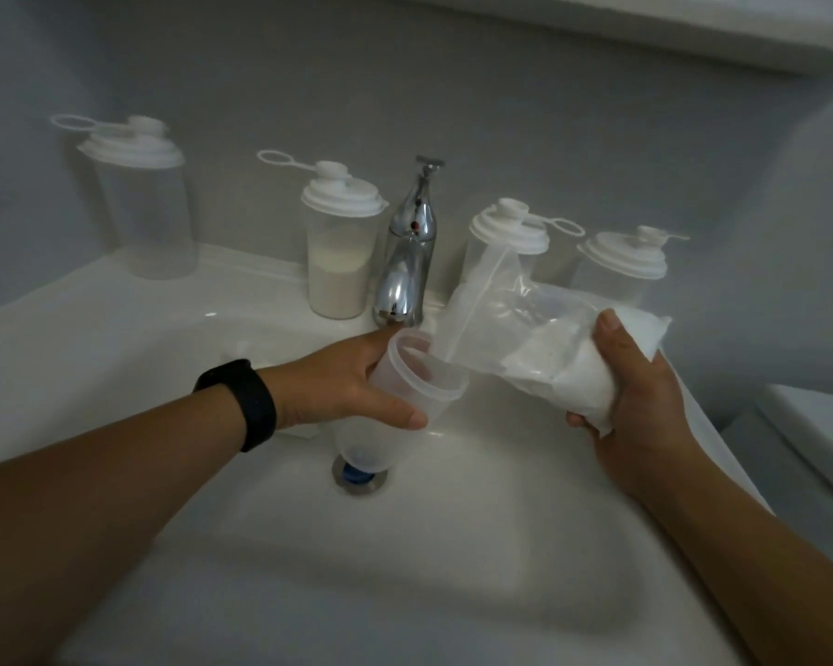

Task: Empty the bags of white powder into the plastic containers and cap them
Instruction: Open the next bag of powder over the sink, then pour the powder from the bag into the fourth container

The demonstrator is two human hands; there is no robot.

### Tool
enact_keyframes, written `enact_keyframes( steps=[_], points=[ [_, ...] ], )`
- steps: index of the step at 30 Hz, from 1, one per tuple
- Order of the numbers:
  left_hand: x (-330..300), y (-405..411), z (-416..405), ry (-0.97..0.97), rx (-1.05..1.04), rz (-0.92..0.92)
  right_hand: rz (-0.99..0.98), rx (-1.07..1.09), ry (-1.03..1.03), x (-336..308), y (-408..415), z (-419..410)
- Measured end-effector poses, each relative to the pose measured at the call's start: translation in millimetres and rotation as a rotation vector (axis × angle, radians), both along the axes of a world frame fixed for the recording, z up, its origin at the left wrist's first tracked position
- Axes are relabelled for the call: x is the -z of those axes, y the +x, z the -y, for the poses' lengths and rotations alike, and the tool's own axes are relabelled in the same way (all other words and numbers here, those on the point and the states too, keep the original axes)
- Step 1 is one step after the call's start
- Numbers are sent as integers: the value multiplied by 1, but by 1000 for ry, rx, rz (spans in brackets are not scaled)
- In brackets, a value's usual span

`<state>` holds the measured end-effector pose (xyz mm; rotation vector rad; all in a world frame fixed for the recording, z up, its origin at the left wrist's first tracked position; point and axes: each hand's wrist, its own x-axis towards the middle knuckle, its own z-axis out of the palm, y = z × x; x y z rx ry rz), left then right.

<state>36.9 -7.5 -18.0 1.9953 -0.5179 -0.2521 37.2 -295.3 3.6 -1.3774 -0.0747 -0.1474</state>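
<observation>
Open container [395, 401]: translucent plastic, cylindrical, lidless, tilted over the basin of the white glazed sink [116, 319]; the left hand [347, 382] gripped it just below the rim, thumb across the near side. Its base hid part of the metal drain [359, 478].

Bag [539, 348]: clear, crinkled film, bulging with white powder at the lower end; the right hand [640, 401] clutched that full end, fingers curled around it. The slack open end reached to the container's rim; whether powder was flowing could not be made out.

4 capped containers stood on the sink ledge, each with a white ribbed lid and looped tab: far-left container [145, 209], powder-filled container [340, 252], and 2 more [501, 247] [621, 266] partly behind the bag.

Chrome tap [407, 252]: smooth, reflective.

Black wristband [246, 401]: matte, on the left wrist.
</observation>
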Motion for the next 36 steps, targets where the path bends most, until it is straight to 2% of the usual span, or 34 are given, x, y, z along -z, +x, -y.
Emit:
enact_keyframes(
  steps=[15, 36],
  points=[
    [-2, -2, 2, 82, -3, 35, 81, 26, -76, 0, 1, -1],
    [-1, 1, 4, 117, 14, 40, 82, 18, -121, -1, -2, -2]
  ],
)
